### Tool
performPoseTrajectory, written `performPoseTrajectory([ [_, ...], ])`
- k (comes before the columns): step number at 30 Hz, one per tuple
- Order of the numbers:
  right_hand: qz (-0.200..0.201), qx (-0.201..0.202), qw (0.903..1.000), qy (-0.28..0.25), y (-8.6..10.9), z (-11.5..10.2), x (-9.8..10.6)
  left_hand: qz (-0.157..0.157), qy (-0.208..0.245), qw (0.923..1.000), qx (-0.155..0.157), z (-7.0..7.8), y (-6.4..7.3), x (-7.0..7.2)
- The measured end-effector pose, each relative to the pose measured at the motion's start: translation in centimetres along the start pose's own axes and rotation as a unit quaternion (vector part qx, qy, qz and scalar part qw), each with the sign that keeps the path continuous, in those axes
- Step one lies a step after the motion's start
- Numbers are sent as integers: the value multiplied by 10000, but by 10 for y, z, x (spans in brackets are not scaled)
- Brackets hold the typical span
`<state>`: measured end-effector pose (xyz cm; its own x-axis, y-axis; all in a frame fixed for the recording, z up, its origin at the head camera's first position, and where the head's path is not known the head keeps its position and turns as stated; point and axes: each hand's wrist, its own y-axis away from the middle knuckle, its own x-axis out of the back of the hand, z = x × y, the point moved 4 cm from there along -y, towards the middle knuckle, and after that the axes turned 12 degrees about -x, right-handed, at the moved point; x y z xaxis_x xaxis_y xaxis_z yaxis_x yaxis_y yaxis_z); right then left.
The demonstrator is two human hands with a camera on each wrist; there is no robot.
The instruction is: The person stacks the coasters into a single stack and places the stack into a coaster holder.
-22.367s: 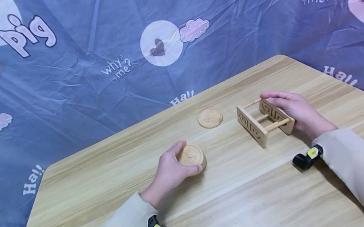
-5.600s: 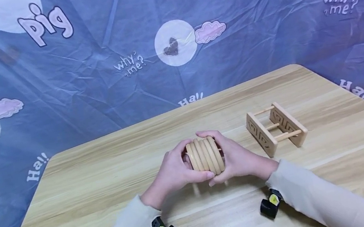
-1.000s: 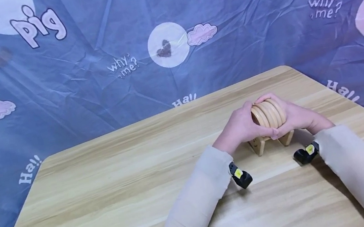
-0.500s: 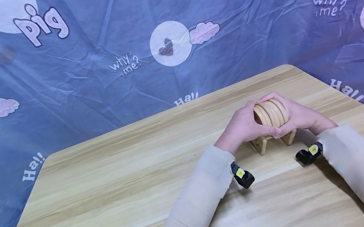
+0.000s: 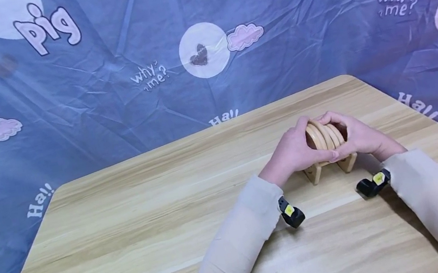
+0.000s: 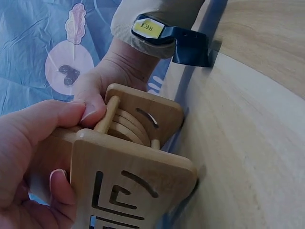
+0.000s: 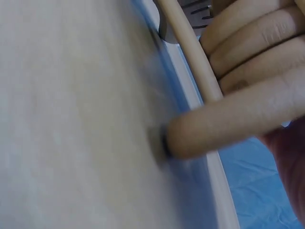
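A stack of round wooden coasters (image 5: 324,135) stands on edge in a small wooden coaster holder (image 5: 314,175). My left hand (image 5: 293,148) grips the stack at its left end, thumb in front and fingers behind. On the other end my right hand (image 5: 362,136) curls round the coasters, with a dark gap between palm and the last one. Both thumb tips meet low at the front. The left wrist view shows the holder's cut-out side panel (image 6: 138,167) and coaster edges (image 6: 127,128) behind a dowel. In the right wrist view, a blurred panel edge (image 7: 228,124) is close.
The holder stands on a light wood-grain table (image 5: 138,225), towards its right side. A blue printed cloth (image 5: 106,78) hangs behind the table and along its right. Each wrist wears a black camera mount (image 5: 293,215) with a yellow label.
Earlier the holder stood apart while both hands held the coasters; now they sit in it. Within the last half second the right palm drew back slightly and the coasters spread unevenly.
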<state>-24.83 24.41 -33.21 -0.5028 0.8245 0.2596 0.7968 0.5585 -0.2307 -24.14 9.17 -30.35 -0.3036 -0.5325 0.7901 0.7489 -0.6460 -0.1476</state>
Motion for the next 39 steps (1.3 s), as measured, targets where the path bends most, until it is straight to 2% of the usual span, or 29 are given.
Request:
performPoseTrajectory([
  [7, -32, -218, 9997, 63, 0, -1, 0, 31, 183, 9998, -7, -2, 0, 0],
  [15, 53, -389, 9990, 199, -1, -1, 0, 52, 148, 9998, 126, -2, -2, 0],
  [20, -78, -321, 9994, 99, 0, 1, 1, -35, 136, 9996, 234, -2, -3, 1],
  [28, -218, -241, 9994, -77, 0, 0, 0, 87, 203, 9995, 232, -3, -1, 0],
  [36, -55, -268, 9969, 736, -3, -1, 3, 239, 393, 9987, 198, -4, 3, -4],
  [39, -91, -294, 9962, 812, -3, 0, 4, 300, 383, 9986, 224, -4, 4, -4],
])
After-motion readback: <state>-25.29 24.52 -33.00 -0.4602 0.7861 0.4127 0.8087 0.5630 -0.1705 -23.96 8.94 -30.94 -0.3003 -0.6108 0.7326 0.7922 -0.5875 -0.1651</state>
